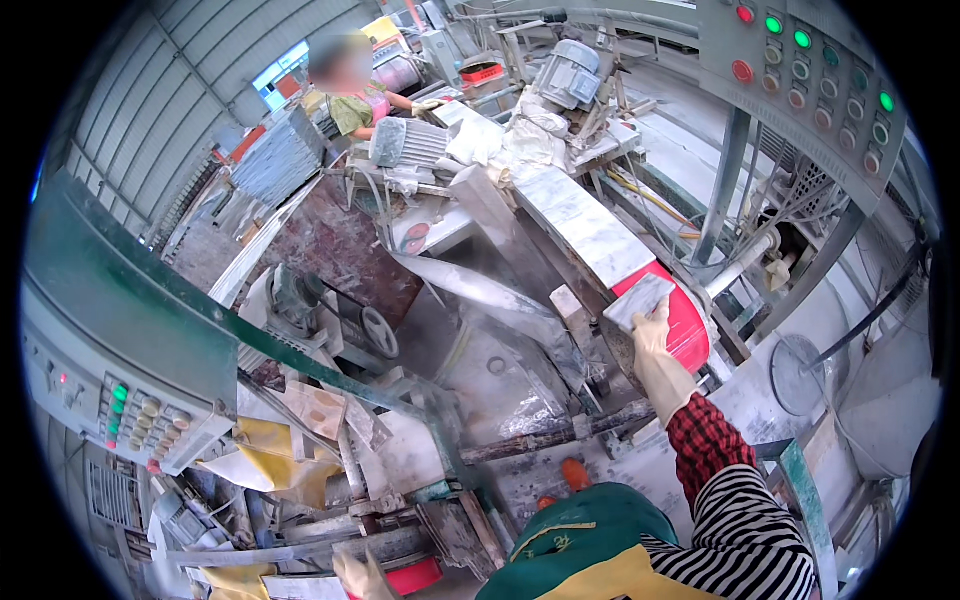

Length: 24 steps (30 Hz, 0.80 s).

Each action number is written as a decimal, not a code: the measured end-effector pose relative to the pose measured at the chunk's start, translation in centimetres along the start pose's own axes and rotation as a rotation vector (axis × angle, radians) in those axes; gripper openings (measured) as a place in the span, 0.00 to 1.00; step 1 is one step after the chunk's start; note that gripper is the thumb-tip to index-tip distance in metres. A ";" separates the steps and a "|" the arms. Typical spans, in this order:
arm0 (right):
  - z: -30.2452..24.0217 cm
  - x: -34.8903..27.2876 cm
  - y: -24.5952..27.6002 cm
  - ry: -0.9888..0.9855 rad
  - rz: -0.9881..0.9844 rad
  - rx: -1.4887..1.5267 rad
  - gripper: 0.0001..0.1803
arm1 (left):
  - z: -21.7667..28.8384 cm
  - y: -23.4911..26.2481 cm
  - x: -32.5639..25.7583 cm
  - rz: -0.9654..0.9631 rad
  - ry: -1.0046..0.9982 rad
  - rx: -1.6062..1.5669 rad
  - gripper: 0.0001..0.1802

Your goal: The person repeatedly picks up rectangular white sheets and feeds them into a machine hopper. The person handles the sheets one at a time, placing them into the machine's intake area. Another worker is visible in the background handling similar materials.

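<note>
My right hand [660, 355], in a pale glove, reaches forward and grips the near edge of a grey-white marble tile [641, 302]. This tile lies at the near end of a conveyor, over its red belt [686, 325]. Farther along the same conveyor, longer white marble pieces [580, 222] lie in a row. My left hand [362, 578], also gloved, is low at the bottom edge and partly cut off. Its visible fingers look apart, with nothing seen in them, beside a second red belt [412, 577].
Control panels with lit buttons stand at upper right [815, 85] and left [125, 410]. A green rail [330, 372] crosses at left. Beyond the conveyor, a gloved co-worker [355, 105] stands near a grey motor [410, 143]. Stacked slabs [280, 160] lie farther left.
</note>
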State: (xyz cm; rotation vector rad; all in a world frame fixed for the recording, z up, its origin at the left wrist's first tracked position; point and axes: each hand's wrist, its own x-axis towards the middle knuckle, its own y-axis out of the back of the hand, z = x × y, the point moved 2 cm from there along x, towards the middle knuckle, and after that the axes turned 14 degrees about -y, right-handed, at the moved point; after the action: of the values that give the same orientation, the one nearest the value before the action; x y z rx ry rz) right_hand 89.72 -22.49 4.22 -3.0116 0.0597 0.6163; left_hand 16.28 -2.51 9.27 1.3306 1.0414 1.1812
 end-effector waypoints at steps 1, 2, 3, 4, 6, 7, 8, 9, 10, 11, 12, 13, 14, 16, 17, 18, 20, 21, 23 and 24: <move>-0.3 1.8 1.1 -0.008 0.017 -0.008 0.48 | 3.8 3.7 -1.5 -0.141 0.103 -0.095 0.43; -0.2 2.8 0.5 -0.037 -0.013 -0.016 0.49 | -2.9 -0.1 -3.7 0.053 -0.389 0.262 0.29; -0.3 3.8 0.1 -0.050 -0.027 -0.028 0.49 | -4.2 -2.2 -4.2 -0.009 -0.282 0.290 0.34; -0.5 4.2 -0.4 -0.058 -0.011 -0.063 0.49 | -4.9 -3.5 -4.6 -0.070 -0.174 0.321 0.40; -0.9 5.1 -0.9 -0.069 0.030 -0.133 0.49 | -5.5 -5.0 -5.1 -0.028 -0.135 0.277 0.43; -1.1 5.5 -0.9 -0.084 0.081 -0.222 0.49 | -5.5 -5.5 -5.1 -0.009 -0.118 0.254 0.45; -1.2 6.0 -1.0 -0.099 0.132 -0.311 0.49 | -5.7 -6.0 -4.7 -0.068 -0.088 0.229 0.45; -1.5 6.0 -1.4 -0.113 0.177 -0.398 0.49 | -5.0 -5.5 -4.1 -0.123 -0.051 0.205 0.46; -1.6 6.0 -1.5 -0.235 0.072 -0.264 0.48 | -4.4 -5.2 -3.7 -0.178 -0.015 0.181 0.47; -1.8 6.1 -1.3 -0.356 -0.032 -0.128 0.47 | -4.2 -5.5 -3.6 -0.144 -0.016 0.196 0.46; -2.4 5.1 -1.5 -0.439 -0.084 -0.107 0.46 | -4.3 -5.6 -4.5 -0.113 0.002 0.217 0.45; -3.3 4.0 -1.4 -0.522 -0.129 -0.088 0.45 | -4.4 -5.8 -5.4 -0.083 0.019 0.233 0.44; -5.3 1.9 -1.1 -0.561 -0.113 -0.191 0.43 | -4.2 -5.5 -6.6 -0.071 0.031 0.198 0.43; -4.5 3.2 1.0 -0.353 -0.066 -0.249 0.41 | -1.9 -3.5 -6.8 -0.029 0.032 0.118 0.41; -3.1 4.6 2.0 -0.153 -0.001 -0.253 0.40 | -0.4 -2.5 -6.8 0.011 0.052 0.107 0.39; -1.8 5.7 2.2 -0.046 0.015 -0.201 0.39 | -0.3 -2.7 -7.0 0.038 0.112 0.105 0.38; 2.1 10.6 2.5 -0.144 -0.042 0.195 0.36 | -0.3 -4.1 -6.6 0.095 0.220 0.090 0.38; 3.2 14.6 6.3 -0.260 -0.306 0.587 0.36 | 2.0 -4.2 -3.8 0.040 0.174 0.046 0.38; 2.3 10.2 2.1 -0.267 -0.412 0.415 0.29 | 2.5 -1.4 -5.7 -0.038 0.308 0.054 0.37; 2.2 11.3 3.4 -0.315 -0.585 0.613 0.30 | 3.2 -0.5 -5.2 -0.058 0.341 0.021 0.37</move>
State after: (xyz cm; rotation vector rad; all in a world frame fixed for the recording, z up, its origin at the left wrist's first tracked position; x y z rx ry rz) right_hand 99.08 -26.02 -2.49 -2.1604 -0.5237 0.8018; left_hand 18.74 -8.04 8.25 1.1293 1.3284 1.3867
